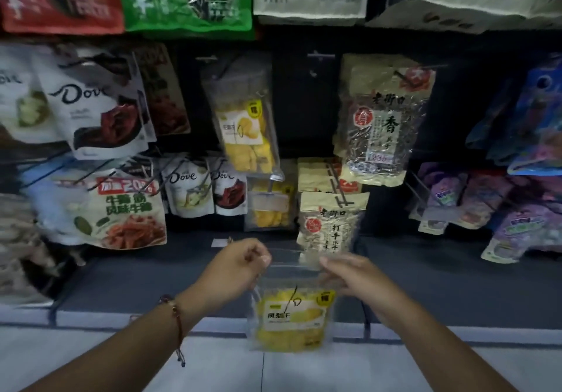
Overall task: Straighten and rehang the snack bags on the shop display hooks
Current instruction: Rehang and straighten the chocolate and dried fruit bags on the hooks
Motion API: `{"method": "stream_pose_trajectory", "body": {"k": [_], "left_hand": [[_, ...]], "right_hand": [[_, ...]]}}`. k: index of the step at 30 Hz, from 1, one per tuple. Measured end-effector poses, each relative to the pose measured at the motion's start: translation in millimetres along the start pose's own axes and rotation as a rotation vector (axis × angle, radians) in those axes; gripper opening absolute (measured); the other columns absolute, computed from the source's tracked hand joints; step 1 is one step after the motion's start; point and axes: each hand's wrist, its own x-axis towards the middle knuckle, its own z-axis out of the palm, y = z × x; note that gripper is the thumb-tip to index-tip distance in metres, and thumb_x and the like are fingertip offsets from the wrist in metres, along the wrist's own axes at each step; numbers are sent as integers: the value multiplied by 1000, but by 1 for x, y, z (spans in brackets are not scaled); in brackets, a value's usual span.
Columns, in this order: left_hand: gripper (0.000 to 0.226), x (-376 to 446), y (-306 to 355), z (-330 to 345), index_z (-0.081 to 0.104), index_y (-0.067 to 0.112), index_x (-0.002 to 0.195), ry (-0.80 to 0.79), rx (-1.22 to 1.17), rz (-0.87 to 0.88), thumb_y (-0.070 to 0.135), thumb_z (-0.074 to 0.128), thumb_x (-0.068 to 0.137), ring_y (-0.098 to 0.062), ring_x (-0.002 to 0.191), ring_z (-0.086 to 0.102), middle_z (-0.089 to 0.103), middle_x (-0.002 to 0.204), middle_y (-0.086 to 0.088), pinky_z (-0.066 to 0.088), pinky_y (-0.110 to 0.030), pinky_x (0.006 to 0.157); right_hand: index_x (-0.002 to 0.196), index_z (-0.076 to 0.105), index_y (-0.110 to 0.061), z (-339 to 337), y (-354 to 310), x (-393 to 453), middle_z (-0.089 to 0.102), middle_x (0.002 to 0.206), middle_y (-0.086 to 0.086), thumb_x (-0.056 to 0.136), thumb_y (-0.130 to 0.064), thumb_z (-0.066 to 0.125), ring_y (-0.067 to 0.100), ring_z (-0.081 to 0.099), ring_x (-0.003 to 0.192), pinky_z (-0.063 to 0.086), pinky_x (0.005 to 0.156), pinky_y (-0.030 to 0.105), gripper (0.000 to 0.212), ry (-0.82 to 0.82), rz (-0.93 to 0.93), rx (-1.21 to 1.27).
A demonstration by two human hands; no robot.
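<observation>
Dried-fruit bag (290,315) hangs below both grips: left hand (235,265) and right hand (349,274) pinch its clear top corners. Keep the header taut and level (hole midway between the pinches), then lift toward a matching bag's (246,127) hook above.

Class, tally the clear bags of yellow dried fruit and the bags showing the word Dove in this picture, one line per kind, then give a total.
Yellow fruit bags: 3, one held, one hanging, one lower
Dove bags: 4, at
Total: 7
</observation>
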Motion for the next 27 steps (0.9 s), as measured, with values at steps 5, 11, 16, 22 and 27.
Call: {"method": "stream_pose_trajectory", "body": {"k": [5, 11, 16, 22, 27], "left_hand": [[19, 9, -28, -17, 62, 23, 76, 94, 46, -51, 21, 59, 94, -11, 64, 56, 60, 67, 6, 48, -34, 69], [16, 28, -50, -33, 64, 17, 83, 206, 51, -69, 24, 59, 97, -13, 71, 56, 65, 83, -11, 46, -30, 69], [17, 61, -51, -34, 65, 20, 88, 246, 50, -29, 28, 55, 99, -14, 76, 60, 66, 82, 0, 48, -32, 72], [17, 105, -40, -35, 64, 32, 83, 341, 50, 16, 28, 57, 98, -1, 78, 61, 66, 82, 13, 44, -23, 67], [13, 131, -33, -40, 69, 28, 95, 429, -67, 63, 25, 57, 98, -3, 85, 64, 69, 89, 13, 47, -21, 71]], "right_hand": [[96, 73, -26, 32, -4, 32, 71, 106, -7, 90, -49, 61, 11, 65, 102, 50, 94, 36, 27, 79, -17, -23], [86, 72, -24, 50, -14, 68, 72, 95, -8, 91, -40, 64, 12, 66, 95, 52, 90, 38, 19, 91, -103, -46], [88, 71, -21, 44, -13, 102, 73, 97, 1, 94, -33, 62, 15, 65, 88, 48, 69, 28, 17, 148, -89, 34], [92, 71, -22, 40, -15, 139, 73, 96, -4, 93, -32, 64, 13, 67, 91, 49, 75, 26, 13, 267, -81, 151], [91, 72, -25, 39, -31, 161, 74, 96, -5, 91, -29, 66, 11, 67, 92, 52, 75, 27, 7, 347, -149, 254]]}}
